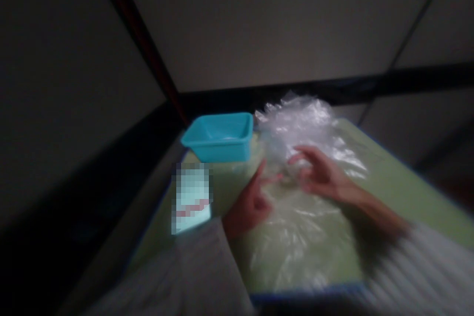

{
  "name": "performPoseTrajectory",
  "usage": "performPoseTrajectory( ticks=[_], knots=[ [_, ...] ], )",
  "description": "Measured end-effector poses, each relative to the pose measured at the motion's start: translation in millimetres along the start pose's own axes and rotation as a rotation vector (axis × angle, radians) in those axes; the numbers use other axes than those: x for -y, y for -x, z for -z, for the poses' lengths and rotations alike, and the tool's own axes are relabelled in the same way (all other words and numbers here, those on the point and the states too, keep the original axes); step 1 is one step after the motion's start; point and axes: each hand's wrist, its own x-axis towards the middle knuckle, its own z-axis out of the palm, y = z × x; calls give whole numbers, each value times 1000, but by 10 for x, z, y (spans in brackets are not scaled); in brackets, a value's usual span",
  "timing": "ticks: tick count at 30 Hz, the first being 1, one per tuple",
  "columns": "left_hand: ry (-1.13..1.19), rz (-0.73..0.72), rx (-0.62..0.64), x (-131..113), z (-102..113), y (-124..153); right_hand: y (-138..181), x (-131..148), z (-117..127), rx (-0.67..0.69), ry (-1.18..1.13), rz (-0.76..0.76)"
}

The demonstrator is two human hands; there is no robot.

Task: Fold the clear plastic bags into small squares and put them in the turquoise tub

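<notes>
Clear, crinkled plastic bags [307, 118] lie heaped at the far middle of the green table, and more transparent plastic [296, 242] spreads flat toward the near edge. Over the plastic hovers my left hand [252, 200], its index finger and thumb stretched apart and the other fingers curled. To its right, my right hand [322, 173] is beside the heap, fingers loosely bent and apart. Nothing shows between the fingers of either hand. Blur and the see-through plastic make it hard to tell whether the fingertips touch the plastic.
A turquoise plastic basin [222, 150] stands at the table's far left. Nearer, a bright, pixelated rectangular item [192, 197] lies left of my left hand. The green tabletop [392, 177] has blue edges, and pale panels [277, 24] rise behind it.
</notes>
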Motion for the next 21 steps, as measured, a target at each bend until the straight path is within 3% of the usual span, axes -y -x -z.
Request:
performPoseTrajectory(
  ticks=[5,7,9,11,15,18,21],
  knots=[
    [-272,-27,-288,205,35,-63,-29,-119,39,-487,531,137],
    [-481,-138,-412,212,45,-55,-22,-137,59,-573,747,209],
    [-680,-286,-467,155,39,-22,-7,-130,63,-568,857,269],
    [-781,-427,-394,66,12,29,9,-112,39,-455,871,303],
    [-804,-626,67,-65,-97,133,32,-131,-90,58,802,281],
    [-853,-560,256,-88,-169,171,35,-210,-184,312,785,222],
    [-913,-470,402,-84,-187,183,29,-315,-196,383,797,150]
  ],
)
